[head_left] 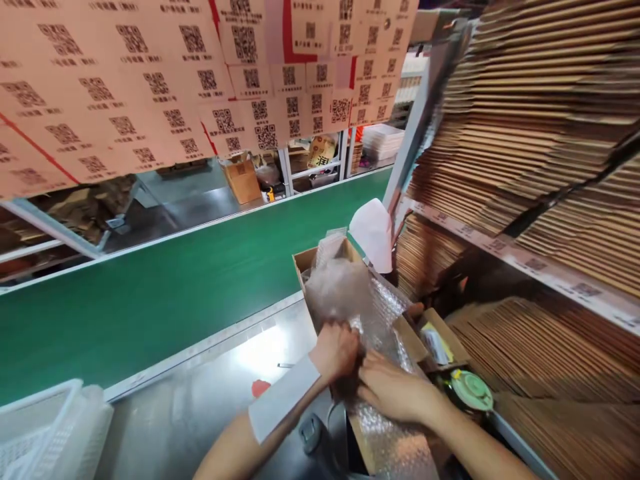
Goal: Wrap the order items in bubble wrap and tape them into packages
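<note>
My left hand (336, 349) and my right hand (395, 390) meet over a sheet of clear bubble wrap (385, 313) on the steel worktop. Both hands have their fingers curled and pinch the wrap round something small and dark that I cannot make out. The wrap bulges up in a blurred lump (337, 287) just beyond my left hand, in front of an open cardboard box (306, 259). A white paper strip (283, 398) lies across my left forearm.
A green conveyor belt (165, 293) runs along the far side of the worktop. A white plastic basket (47, 427) sits at lower left. Flat cardboard stacks (540, 133) fill shelves on the right. A small box with a packet (434, 340) and a green tape roll (470, 390) lie right.
</note>
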{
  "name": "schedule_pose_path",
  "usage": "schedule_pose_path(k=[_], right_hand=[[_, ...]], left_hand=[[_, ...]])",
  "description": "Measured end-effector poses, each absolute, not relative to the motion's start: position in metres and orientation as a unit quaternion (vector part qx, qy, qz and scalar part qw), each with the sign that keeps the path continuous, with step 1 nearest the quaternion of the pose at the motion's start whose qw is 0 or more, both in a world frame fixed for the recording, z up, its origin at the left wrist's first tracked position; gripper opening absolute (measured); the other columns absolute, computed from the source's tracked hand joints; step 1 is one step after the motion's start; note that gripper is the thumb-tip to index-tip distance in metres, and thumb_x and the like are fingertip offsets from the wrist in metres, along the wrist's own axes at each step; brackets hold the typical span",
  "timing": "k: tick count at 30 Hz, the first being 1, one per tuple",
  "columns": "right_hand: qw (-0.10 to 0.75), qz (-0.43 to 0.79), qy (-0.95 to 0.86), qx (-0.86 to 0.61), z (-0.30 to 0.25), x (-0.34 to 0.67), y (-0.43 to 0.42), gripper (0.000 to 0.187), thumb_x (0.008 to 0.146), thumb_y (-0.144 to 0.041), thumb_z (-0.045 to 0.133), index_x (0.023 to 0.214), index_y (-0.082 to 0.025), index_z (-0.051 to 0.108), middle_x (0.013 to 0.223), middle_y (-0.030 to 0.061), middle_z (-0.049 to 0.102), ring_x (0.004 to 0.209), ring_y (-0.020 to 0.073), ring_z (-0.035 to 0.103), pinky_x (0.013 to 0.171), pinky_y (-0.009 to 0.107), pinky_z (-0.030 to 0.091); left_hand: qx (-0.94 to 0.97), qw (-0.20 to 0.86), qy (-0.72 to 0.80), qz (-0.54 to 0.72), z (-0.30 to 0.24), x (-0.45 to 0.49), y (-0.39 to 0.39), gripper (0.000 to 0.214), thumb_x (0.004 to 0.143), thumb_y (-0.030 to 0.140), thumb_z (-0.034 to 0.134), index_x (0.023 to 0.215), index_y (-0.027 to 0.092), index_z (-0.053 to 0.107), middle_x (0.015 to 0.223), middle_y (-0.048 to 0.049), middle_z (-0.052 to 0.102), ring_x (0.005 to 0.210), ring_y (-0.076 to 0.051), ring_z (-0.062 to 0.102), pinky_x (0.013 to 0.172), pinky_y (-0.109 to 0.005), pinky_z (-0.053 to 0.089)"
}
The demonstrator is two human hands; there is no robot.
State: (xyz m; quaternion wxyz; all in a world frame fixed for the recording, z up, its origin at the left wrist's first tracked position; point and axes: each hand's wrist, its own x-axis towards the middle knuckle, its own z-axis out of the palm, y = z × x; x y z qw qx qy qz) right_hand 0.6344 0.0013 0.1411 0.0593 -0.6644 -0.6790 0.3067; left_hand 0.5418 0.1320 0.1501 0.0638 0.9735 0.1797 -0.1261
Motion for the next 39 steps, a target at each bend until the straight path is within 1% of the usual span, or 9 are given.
schedule_pose_path(k=[4,8,12,16,21,27,32,36,39], right_hand=[[0.15,0.305,-0.662,-0.668,0.195,0.661,-0.028,0.047,0.1,-0.038,0.052,0.143,-0.026,0.067,0.139,0.0111,0.071,0.13,0.0305,0.065,0.113,0.044,0.05],[0.241,0.096,-0.636,-0.727,0.227,0.699,0.047,0.041,0.1,-0.02,0.046,0.127,-0.021,0.076,0.144,0.0111,0.067,0.132,0.028,0.063,0.116,0.044,0.048],[0.16,-0.032,-0.678,-0.716,0.232,0.72,0.16,0.037,0.088,-0.004,0.054,0.111,-0.016,0.08,0.168,0.0106,0.042,0.158,0.0322,0.031,0.129,0.052,0.029],[0.095,-0.028,-0.685,-0.722,0.238,0.73,0.21,0.04,0.085,-0.001,0.053,0.114,-0.016,0.077,0.147,0.0102,0.065,0.153,0.0311,0.039,0.13,0.066,0.013],[0.142,-0.081,-0.648,-0.744,0.257,0.753,0.194,0.046,0.089,-0.005,0.049,0.129,-0.013,0.069,0.145,0.0151,0.065,0.139,0.0294,0.055,0.124,0.053,0.034],[0.017,-0.01,-0.688,-0.725,0.213,0.719,0.148,0.066,0.087,-0.016,0.065,0.151,-0.011,0.051,0.149,0.0245,0.058,0.126,0.0343,0.065,0.103,0.042,0.053],[-0.023,0.034,-0.708,-0.705,0.168,0.671,0.094,0.037,0.092,-0.012,0.051,0.121,-0.02,0.074,0.113,0.0173,0.077,0.11,0.0337,0.071,0.098,0.042,0.054],[0.027,0.081,-0.71,-0.699,0.15,0.658,0.042,0.045,0.092,-0.014,0.047,0.129,-0.02,0.071,0.123,0.0176,0.074,0.121,0.0368,0.067,0.11,0.049,0.05],[0.034,0.156,-0.712,-0.683,0.139,0.652,0.013,0.047,0.091,-0.015,0.049,0.132,-0.017,0.071,0.134,0.0204,0.071,0.131,0.0387,0.063,0.118,0.051,0.044]], left_hand=[[0.965,0.036,0.131,-0.224,0.145,0.545,0.132,0.018,0.087,0.013,0.064,0.094,0.012,0.08,0.095,-0.0197,0.078,0.093,-0.031,0.077,0.083,-0.041,0.06],[0.963,0.027,0.134,-0.233,0.146,0.546,0.133,0.017,0.084,0.012,0.067,0.092,0.009,0.082,0.09,-0.0203,0.079,0.091,-0.032,0.078,0.082,-0.039,0.061],[0.967,0.029,0.151,-0.203,0.142,0.542,0.136,0.015,0.082,0.015,0.069,0.09,0.01,0.082,0.094,-0.021,0.079,0.093,-0.034,0.078,0.082,-0.039,0.062],[0.968,0.036,0.163,-0.185,0.142,0.537,0.134,0.018,0.084,0.013,0.067,0.094,0.01,0.082,0.098,-0.0212,0.08,0.099,-0.035,0.077,0.087,-0.041,0.062],[0.97,0.043,0.168,-0.173,0.143,0.538,0.132,0.019,0.083,0.01,0.068,0.095,0.011,0.083,0.097,-0.0219,0.08,0.099,-0.035,0.077,0.089,-0.044,0.062],[0.977,0.05,0.155,-0.135,0.141,0.534,0.132,0.026,0.076,0.023,0.085,0.092,0.004,0.082,0.092,-0.026,0.078,0.097,-0.04,0.076,0.091,-0.048,0.059],[0.977,0.075,0.197,-0.018,0.158,0.528,0.141,0.028,0.094,0.036,0.064,0.105,0.016,0.08,0.103,-0.016,0.079,0.103,-0.032,0.073,0.097,-0.044,0.056],[0.923,0.048,0.352,0.145,0.158,0.519,0.156,0.035,0.091,0.017,0.06,0.123,0.013,0.072,0.139,-0.0212,0.066,0.142,-0.039,0.051,0.124,-0.059,0.033],[0.927,0.025,0.359,0.102,0.151,0.513,0.162,0.034,0.086,0.005,0.058,0.117,0.007,0.074,0.128,-0.0249,0.071,0.157,-0.043,0.029,0.129,-0.067,0.011]])
